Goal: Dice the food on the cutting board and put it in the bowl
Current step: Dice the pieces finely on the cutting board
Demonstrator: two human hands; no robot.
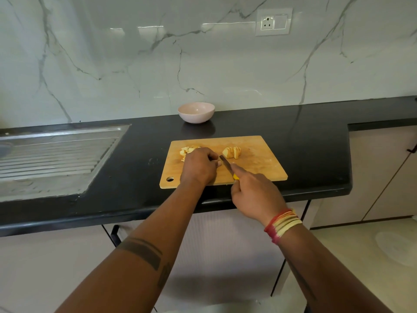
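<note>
The right hand [252,195] grips a yellow-handled knife [226,164], blade angled toward the left hand [199,164], which is curled over something hidden on the wooden cutting board [259,159]. Cut fruit pieces [186,151] and a sliced chunk [232,152] lie on the board; the pink bowl [196,112] sits well behind on the counter [304,143]. The blade tip sits just beside the left knuckles, so a slip could nick them.

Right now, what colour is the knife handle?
Yellow. A bit of the knife handle shows below the right hand's forefinger in the head view.
</note>
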